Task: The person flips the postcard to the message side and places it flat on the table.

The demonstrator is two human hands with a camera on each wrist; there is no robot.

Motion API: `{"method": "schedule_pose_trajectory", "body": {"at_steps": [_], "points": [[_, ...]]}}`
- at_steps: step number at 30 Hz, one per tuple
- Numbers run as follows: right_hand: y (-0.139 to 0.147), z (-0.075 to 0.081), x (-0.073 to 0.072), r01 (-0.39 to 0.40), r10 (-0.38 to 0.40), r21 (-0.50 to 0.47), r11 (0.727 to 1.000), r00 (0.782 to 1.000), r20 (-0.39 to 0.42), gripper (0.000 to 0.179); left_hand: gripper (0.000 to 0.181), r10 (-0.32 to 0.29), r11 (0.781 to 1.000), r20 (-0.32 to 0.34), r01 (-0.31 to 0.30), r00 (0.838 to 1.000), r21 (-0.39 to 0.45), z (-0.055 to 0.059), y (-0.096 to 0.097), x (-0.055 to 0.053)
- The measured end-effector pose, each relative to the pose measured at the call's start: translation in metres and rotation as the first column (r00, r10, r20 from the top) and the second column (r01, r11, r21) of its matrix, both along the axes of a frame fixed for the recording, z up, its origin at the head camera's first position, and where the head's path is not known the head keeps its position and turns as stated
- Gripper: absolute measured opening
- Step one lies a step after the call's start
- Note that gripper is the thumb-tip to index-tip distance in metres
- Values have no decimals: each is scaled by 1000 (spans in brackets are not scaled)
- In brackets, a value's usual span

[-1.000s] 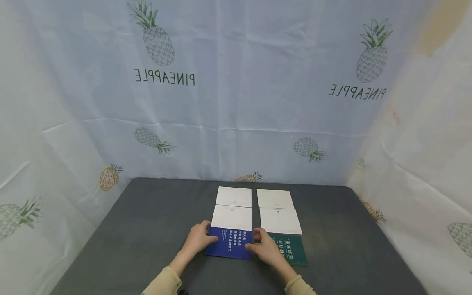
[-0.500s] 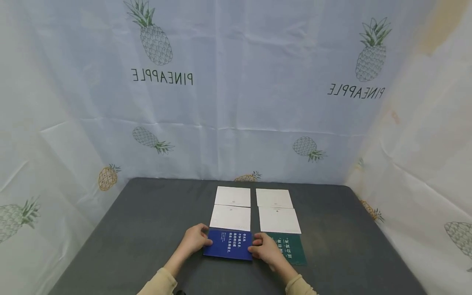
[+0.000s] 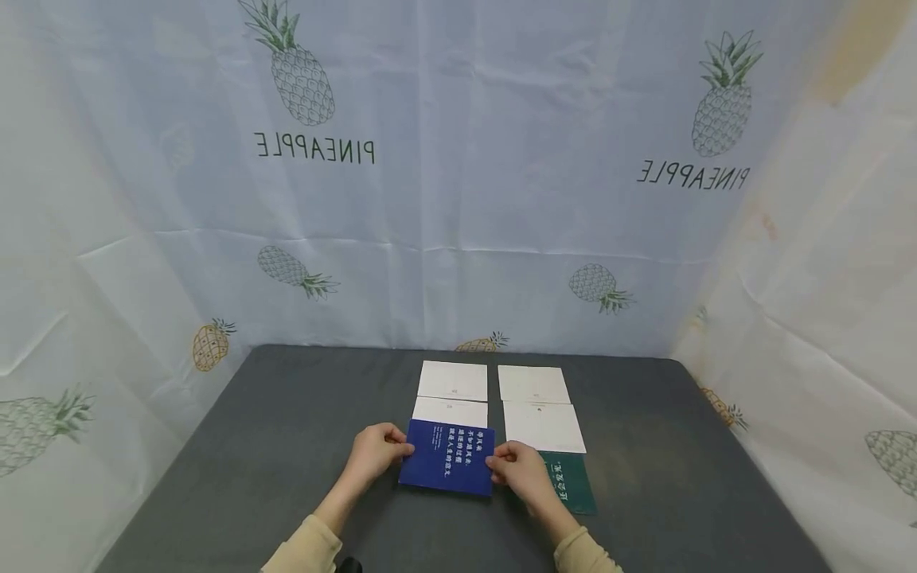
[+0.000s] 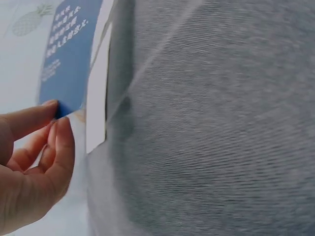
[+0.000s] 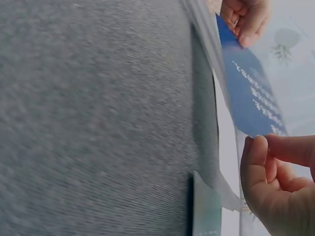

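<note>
A blue card (image 3: 447,460) with white Chinese lettering is held up off the table, tilted toward the head camera. My left hand (image 3: 375,454) pinches its left edge between thumb and fingers; the left wrist view shows the grip at a corner of the card (image 4: 69,59). On the opposite edge, my right hand (image 3: 521,471) pinches it the same way, as the right wrist view of that hand (image 5: 280,182) shows. In the head view the card covers part of a white card (image 3: 450,410). A green card (image 3: 575,481) lies partly behind my right hand.
On the dark grey table (image 3: 286,446), another white card (image 3: 454,380) lies at the back left of the group. Two more stand in the right column, a far white card (image 3: 533,384) and a nearer white card (image 3: 544,427). A pineapple-print curtain (image 3: 458,199) hangs behind.
The blue card has risen from the table and tilted up, its top edge now overlapping the nearer left white card. Both hands have lifted with it.
</note>
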State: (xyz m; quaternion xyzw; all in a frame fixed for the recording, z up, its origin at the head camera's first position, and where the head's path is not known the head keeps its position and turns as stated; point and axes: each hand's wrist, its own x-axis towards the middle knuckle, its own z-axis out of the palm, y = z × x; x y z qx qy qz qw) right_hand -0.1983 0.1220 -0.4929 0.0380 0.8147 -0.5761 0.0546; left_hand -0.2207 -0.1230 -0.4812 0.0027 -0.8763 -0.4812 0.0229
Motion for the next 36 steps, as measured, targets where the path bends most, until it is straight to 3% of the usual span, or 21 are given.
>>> {"method": "schedule_pose_trajectory", "body": {"at_steps": [5,9,12,15,19,24,29,36], "points": [[2,8,-3,44,-43,13,999,998,-48,16,12,28,1000,-33,-28,999,13,8,-1,-6],[3,9,-4,71,-68,39,997,994,-85,15,14,23,996,-17,-21,1000,85,10,-3,-6],[6,8,-3,83,-80,20,996,992,-97,16,25,-6,981,12,4,1000,194,10,-5,-5],[9,7,-3,79,-80,-17,997,992,-95,19,41,-30,951,53,12,998,309,10,-6,-4],[9,10,-2,69,-73,-50,996,994,-79,24,50,-23,937,68,-2,997,349,9,-8,-4],[7,8,1,34,-34,-9,999,998,-49,29,37,1,963,59,-17,998,268,6,-9,-3],[6,1,4,-70,72,59,996,997,-35,28,26,-21,999,64,18,998,50,0,-12,-1],[0,-5,8,-145,154,174,974,987,-37,21,20,-126,979,48,132,991,-153,-10,-10,9]]}}
